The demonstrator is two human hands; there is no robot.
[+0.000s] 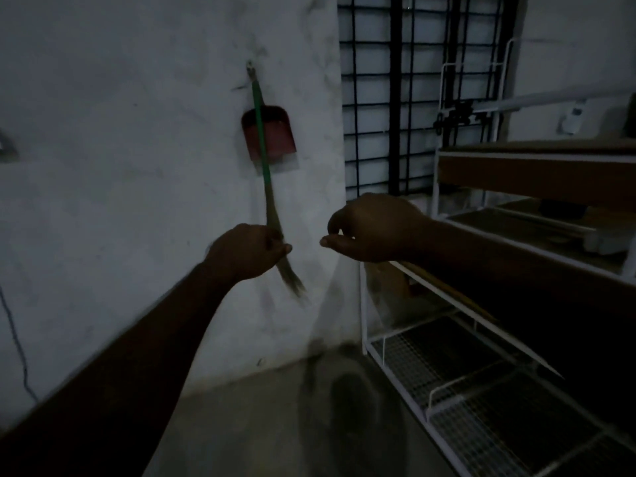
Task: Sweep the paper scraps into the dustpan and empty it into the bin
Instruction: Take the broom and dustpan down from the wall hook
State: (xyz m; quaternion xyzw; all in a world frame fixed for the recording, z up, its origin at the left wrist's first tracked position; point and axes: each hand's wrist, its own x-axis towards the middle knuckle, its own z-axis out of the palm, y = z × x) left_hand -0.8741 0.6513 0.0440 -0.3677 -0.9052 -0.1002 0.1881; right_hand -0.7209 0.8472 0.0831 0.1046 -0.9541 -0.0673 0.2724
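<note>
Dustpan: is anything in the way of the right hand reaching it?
Yes. The green-handled broom hangs on the wall in front of the red dustpan, its handle crossing the pan. The left hand grips its bristles lower down. Nothing else separates the right hand from it.

One wide-angle view from the person's head faces a white wall close ahead and tilts slightly down. The floor lies at 6 o'clock, a barred window at 1 o'clock and a wire rack at 4 o'clock. The left hand and right hand sit mid-frame, below the hanging broom.
</note>
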